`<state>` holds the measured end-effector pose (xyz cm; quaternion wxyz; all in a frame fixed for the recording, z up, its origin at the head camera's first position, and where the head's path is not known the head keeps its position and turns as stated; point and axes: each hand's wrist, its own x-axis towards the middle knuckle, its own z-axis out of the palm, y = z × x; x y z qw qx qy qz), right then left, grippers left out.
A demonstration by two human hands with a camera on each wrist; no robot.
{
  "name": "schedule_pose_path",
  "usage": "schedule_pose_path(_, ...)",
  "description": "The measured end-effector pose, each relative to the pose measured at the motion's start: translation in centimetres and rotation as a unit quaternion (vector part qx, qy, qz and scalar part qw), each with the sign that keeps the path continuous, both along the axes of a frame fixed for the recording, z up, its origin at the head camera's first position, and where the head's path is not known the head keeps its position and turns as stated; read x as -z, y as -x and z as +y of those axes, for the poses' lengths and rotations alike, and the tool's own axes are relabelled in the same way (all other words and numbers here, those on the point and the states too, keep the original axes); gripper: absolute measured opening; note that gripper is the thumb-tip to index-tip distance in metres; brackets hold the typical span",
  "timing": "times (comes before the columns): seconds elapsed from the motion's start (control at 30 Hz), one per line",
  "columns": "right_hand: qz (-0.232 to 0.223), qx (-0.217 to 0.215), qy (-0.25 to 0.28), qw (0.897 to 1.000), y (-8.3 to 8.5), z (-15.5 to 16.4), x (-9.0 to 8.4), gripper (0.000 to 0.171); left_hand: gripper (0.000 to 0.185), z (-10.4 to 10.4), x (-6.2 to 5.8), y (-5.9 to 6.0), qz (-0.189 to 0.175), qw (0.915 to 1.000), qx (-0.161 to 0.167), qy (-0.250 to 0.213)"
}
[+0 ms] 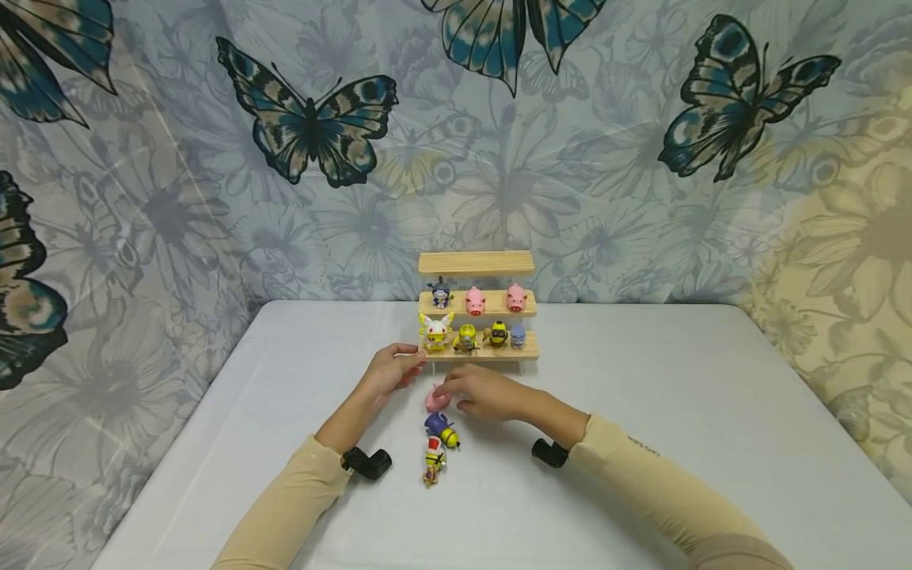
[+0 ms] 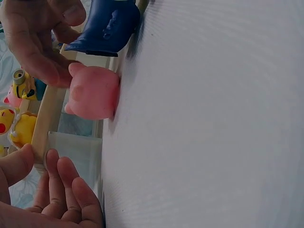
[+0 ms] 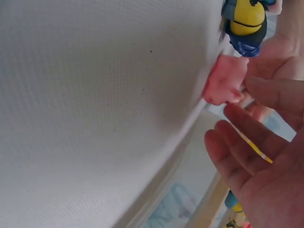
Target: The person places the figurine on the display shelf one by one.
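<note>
One pink pig figurine (image 1: 435, 398) lies on the white tabletop (image 1: 641, 443) before the wooden shelf (image 1: 477, 352), the right hand (image 1: 484, 393) pinching it. Likely light, hard and smooth; take its round flanks. The left hand (image 1: 390, 369) rests relaxed, empty.

- Small pink plastic pig figure (image 1: 435, 398) is showing plain pink.
- White cloth-covered bench (image 1: 677, 412) is looking plain white.
- Pale wooden stepped shelf (image 1: 476, 263) is showing light tan.
- Fabric backdrop (image 1: 306, 127) is displaying teal-and-black butterflies over grey flowers.
</note>
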<state>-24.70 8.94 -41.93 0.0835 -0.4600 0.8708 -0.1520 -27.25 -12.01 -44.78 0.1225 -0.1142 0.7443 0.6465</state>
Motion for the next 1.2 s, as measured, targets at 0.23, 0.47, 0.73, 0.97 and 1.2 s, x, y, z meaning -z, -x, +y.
schedule_pose_path(0.23,0.01,0.008,-0.001,1.0,0.0,-0.1,0.0,0.036,0.037,-0.1,-0.2,0.1,0.004,1.0,0.005,-0.002)
schedule_pose_path(0.47,-0.002,-0.007,-0.001,1.0,0.2,-0.8,0.1,0.038,0.037,-0.2,-0.3,0.1,0.005,1.0,0.006,-0.006)
schedule_pose_path(0.73,0.011,-0.016,-0.01,1.0,0.4,-1.6,0.5,0.03,0.037,-0.2,-0.1,0.1,0.004,0.9999,0.008,-0.007)
schedule_pose_path(0.97,0.016,0.007,-0.015,1.0,0.3,-1.5,0.4,0.022,0.037,-0.1,-0.1,0.0,0.0,1.0,0.004,-0.006)
schedule_pose_path(1.2,0.031,0.019,-0.014,0.999,0.2,-1.0,0.2,0.017,0.037,-0.1,-0.1,0.1,-0.005,1.0,0.003,-0.003)
